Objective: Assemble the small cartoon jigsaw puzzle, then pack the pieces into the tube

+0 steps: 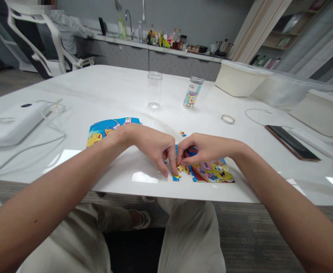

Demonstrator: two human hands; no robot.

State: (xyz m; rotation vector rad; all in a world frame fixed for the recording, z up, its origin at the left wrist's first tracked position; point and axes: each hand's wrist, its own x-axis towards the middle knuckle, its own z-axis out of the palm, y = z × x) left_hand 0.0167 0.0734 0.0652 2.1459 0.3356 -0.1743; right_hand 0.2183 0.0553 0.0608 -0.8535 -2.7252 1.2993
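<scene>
A partly joined jigsaw puzzle [212,171] with cartoon figures lies near the table's front edge. My right hand [202,148] is pinched on a small puzzle piece [180,167] at its left side. Close by, my left hand [157,148] reaches down with the index fingertip on a blue and yellow piece [176,178]; its thumb stands apart and the other fingers are curled. Both hands hide some of the pieces between them. A few loose pieces [183,134] lie beyond the hands. Behind my left wrist is a printed picture sheet [112,124], partly covered by the forearm.
Farther back stand a clear jar [154,91] and a cartoon-printed canister [193,93], with a ring-shaped lid [228,119] nearby. A phone [291,142] and storage boxes [240,79] are at right. A white device [12,123] with cables sits left. Another person [66,32] is behind a chair.
</scene>
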